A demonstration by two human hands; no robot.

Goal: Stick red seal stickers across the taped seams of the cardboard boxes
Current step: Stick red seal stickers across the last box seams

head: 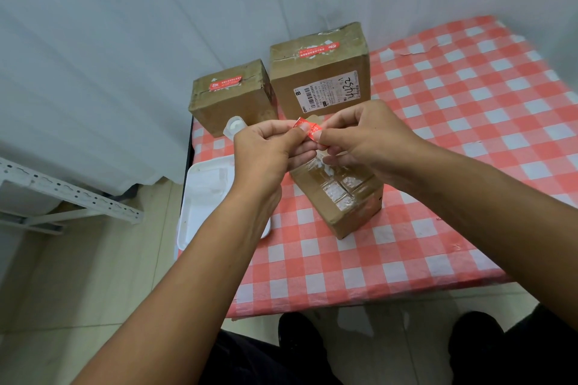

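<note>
A red seal sticker [308, 128] is held in the air between both hands. My left hand [266, 150] pinches its left part and my right hand [359, 137] pinches its right part, with a pale backing piece showing above. Right below the hands stands a small cardboard box [347, 197] with shiny clear tape across its top. Two more cardboard boxes stand at the back of the table: a small box [231, 100] and a taller box [322, 72] with a shipping label. Each of these two carries a red sticker on its top seam.
The table has a red-and-white checked cloth [438, 166]. A white tray [206, 197] lies at the table's left edge, with a small white container [235, 126] behind it. A grey metal rack [62, 194] stands on the floor at left. Walls close in behind.
</note>
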